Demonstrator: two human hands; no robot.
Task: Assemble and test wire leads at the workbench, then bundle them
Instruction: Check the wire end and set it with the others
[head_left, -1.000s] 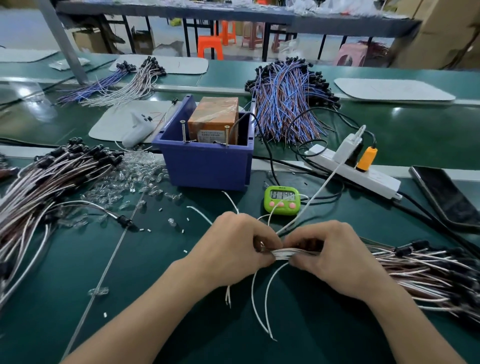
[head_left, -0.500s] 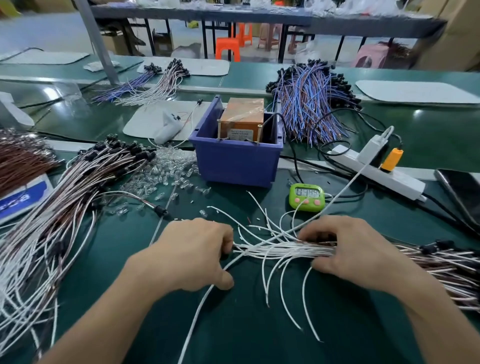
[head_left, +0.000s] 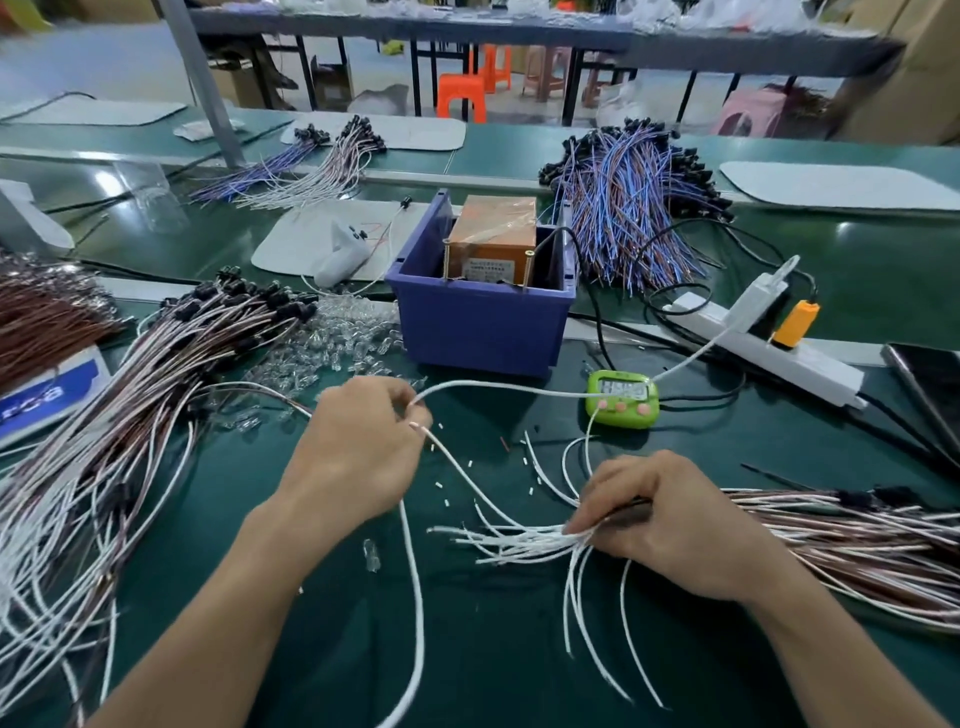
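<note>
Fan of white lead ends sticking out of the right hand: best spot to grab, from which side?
Pinch the white lead ends just left of the right hand, where they converge into one flat band; farther left they splay apart. Probably come from above-left, since they lie low over the mat.

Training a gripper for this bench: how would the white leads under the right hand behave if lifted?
Likely floppy: the white leads curve and droop past the right hand. Probably light, being thin. Apt to fan apart or tangle: their ends point different ways.
</note>
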